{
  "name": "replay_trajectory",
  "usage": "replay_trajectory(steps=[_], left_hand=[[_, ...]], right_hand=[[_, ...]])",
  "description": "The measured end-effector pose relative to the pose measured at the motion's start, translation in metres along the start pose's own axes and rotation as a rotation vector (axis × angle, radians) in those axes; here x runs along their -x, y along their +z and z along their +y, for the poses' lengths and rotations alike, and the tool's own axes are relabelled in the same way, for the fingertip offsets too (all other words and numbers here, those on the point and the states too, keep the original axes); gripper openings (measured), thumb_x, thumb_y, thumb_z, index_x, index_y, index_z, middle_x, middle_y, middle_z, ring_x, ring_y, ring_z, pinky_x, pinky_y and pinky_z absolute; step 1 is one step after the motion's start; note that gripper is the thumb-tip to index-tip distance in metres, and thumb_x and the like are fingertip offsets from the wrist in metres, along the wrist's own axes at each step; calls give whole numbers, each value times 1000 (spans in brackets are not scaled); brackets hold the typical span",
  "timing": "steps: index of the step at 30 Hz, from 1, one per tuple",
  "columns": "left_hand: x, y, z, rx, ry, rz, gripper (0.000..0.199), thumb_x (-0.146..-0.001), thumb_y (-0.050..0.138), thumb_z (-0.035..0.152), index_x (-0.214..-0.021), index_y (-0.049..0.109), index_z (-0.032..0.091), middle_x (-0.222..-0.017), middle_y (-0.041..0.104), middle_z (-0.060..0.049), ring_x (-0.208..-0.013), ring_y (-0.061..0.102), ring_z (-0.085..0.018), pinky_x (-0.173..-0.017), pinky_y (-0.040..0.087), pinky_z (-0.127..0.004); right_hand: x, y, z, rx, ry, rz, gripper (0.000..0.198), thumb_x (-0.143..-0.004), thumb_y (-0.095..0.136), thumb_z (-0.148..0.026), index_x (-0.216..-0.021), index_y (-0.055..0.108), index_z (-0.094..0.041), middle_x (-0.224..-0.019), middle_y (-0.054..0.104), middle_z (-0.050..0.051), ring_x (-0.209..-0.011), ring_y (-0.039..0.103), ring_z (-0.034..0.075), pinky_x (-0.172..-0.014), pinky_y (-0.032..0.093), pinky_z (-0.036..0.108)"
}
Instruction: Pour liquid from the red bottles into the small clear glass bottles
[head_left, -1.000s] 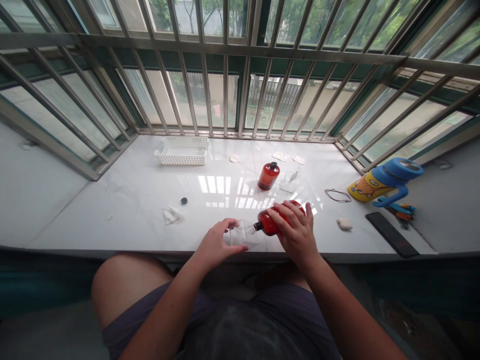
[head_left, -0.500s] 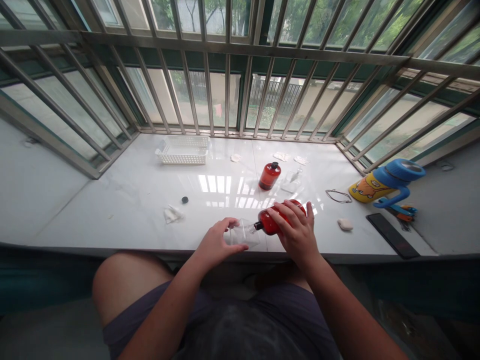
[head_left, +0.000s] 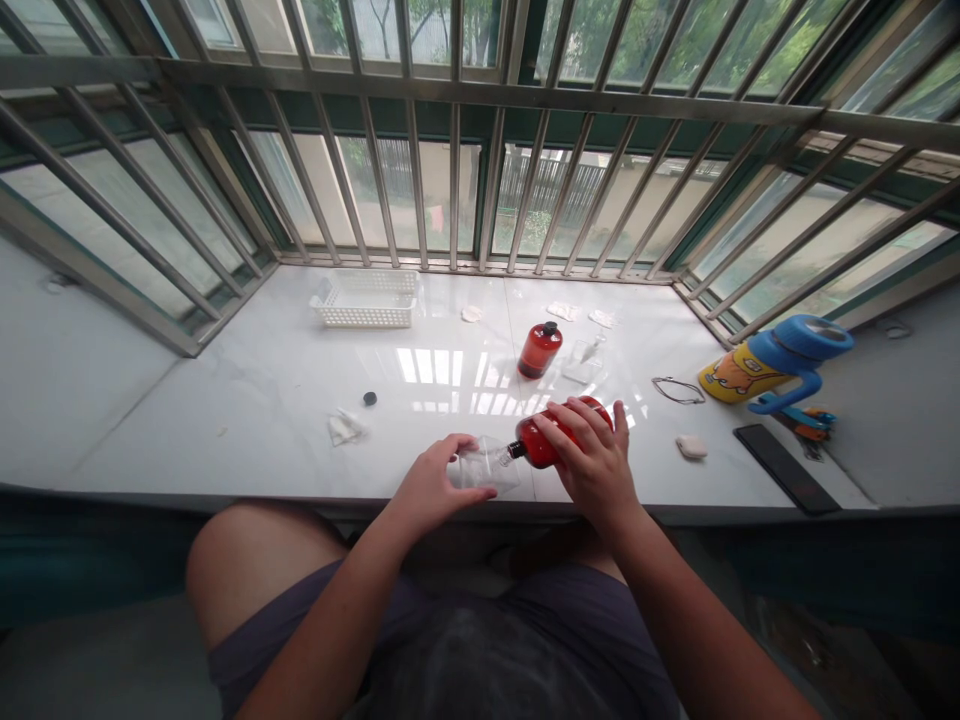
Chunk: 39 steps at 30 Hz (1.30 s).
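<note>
My left hand (head_left: 435,478) is wrapped round a clear bottle (head_left: 480,467) near the front edge of the white ledge. In my right hand (head_left: 596,460) a red bottle (head_left: 534,444) with a black neck is held tilted, its mouth at the neck of the clear one. Whether liquid is flowing I cannot make out. A second red bottle (head_left: 540,352) with a black cap stands upright behind my right hand. Beside it is another small clear bottle (head_left: 585,360). A loose black cap (head_left: 370,399) lies on the ledge to the left.
A white basket (head_left: 366,300) stands at the back left, and a crumpled tissue (head_left: 346,428) lies nearer me. On the right are a blue and yellow flask (head_left: 772,358), a black phone (head_left: 786,468), a small white case (head_left: 691,447) and a thin cord loop (head_left: 678,391). Metal bars (head_left: 495,180) close off the back.
</note>
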<state>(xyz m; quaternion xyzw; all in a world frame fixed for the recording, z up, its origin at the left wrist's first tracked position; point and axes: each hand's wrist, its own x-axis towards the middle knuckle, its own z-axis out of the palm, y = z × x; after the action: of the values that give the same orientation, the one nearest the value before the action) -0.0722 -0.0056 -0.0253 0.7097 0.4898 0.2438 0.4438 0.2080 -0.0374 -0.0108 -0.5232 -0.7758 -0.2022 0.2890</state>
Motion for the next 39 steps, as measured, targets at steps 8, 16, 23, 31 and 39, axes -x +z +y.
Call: replay_trajectory(steps=[8,16,23,31,39], left_hand=[[0,0,1,4,10,8,67,-70,94,51,-127,67,29,-129,74,-6,-117,69,-31,-105,55,-45],[1,0,1,3,-3,-1,68,-70,94,51,-128,65,28,-130,73,-5,-117,69,-30,-103,55,-43],[0,0,-1,3,6,3,68,-71,94,52,-128,65,28,-130,73,-6,-118,69,-30,-104,55,-44],[1,0,0,3,-5,-5,69,-70,94,52,-128,65,28,-131,73,-7,-118,69,-31,-104,55,-45],[0,0,-1,8,-5,4,69,-70,94,52,-128,66,28,-131,73,-6,-117,69,-30,-105,55,-45]], right_hand=[[1,1,2,-5,0,-18,58,-96,62,-5,-147,59,-33,-144,69,4,-142,57,28,-134,7,64],[0,0,0,-11,-1,-6,55,-96,63,-3,-143,62,-31,-143,70,4,-141,58,28,-134,9,64],[-1,0,0,-7,-3,-6,54,-96,62,-4,-143,62,-31,-142,71,4,-141,59,28,-134,10,64],[-1,0,0,-5,-5,-10,54,-97,62,-5,-144,61,-32,-143,70,4,-142,58,28,-134,9,63],[-2,-1,0,-3,-12,-7,53,-97,64,-5,-143,62,-32,-143,70,4,-141,58,28,-134,11,64]])
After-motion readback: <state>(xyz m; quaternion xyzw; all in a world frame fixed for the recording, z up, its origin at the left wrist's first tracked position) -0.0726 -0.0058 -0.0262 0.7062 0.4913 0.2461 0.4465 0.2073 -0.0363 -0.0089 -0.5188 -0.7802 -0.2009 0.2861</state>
